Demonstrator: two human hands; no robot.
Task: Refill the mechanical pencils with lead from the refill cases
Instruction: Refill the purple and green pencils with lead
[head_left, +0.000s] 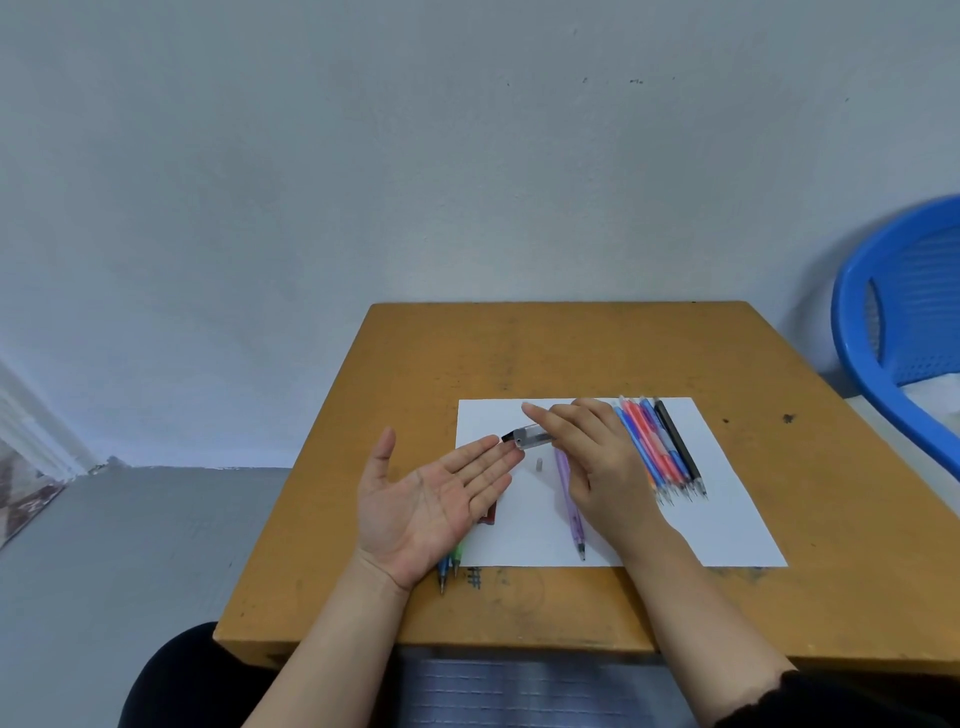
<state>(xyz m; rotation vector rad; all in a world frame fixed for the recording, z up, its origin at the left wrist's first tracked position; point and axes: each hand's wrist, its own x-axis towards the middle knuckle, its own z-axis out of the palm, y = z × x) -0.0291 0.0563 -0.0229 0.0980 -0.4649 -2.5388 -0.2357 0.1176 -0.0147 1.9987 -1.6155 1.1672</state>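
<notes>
My right hand (592, 457) holds a clear lead refill case (527, 435) with a black tip, tilted so the tip points at my left fingertips. Palm up and flat, my left hand (431, 504) sits just left of the case. A purple mechanical pencil (571, 506) lies on the white paper (727, 499) below my right hand, with a small white eraser cap (538, 464) beside it. Several coloured pencils (662, 449) lie in a row to the right. A red refill case (489, 515) shows partly under my left hand, and two pencils, blue and green (449, 566), poke out below it.
The wooden table (571, 353) stands against a grey wall. A blue plastic chair (898, 322) is at the right edge. My lap and a patterned cloth show below the table's front edge.
</notes>
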